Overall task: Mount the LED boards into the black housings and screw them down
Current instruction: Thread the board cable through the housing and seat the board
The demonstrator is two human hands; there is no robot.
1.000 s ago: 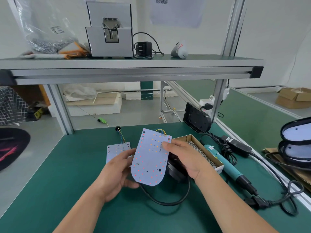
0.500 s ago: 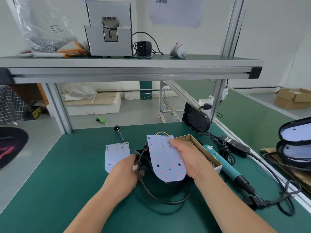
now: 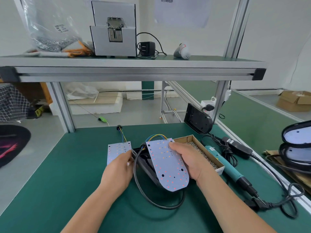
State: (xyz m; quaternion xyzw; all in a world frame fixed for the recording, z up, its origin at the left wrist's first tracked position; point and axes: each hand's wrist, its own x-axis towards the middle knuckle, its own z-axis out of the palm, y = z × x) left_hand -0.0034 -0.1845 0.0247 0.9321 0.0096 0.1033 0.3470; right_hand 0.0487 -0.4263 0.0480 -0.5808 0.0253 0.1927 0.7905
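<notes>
LED board (image 3: 165,165) clasped along right edge by right grip (image 3: 190,161), fingers curled over it. Board lay tilted over black housing (image 3: 145,165), which sat left of and under that grip. Housing's far-left corner pinched by left grip (image 3: 117,170). Second LED board (image 3: 117,148) flat on tabletop (image 3: 67,165), partly beneath left grip. Cardboard screw box (image 3: 183,138) just right of right grip, teal screwdriver (image 3: 225,167) beyond box.

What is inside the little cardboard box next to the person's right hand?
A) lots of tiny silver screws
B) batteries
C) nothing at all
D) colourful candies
A: the cardboard box beside the right hand is filled with a heap of small shiny metal screws.
</notes>
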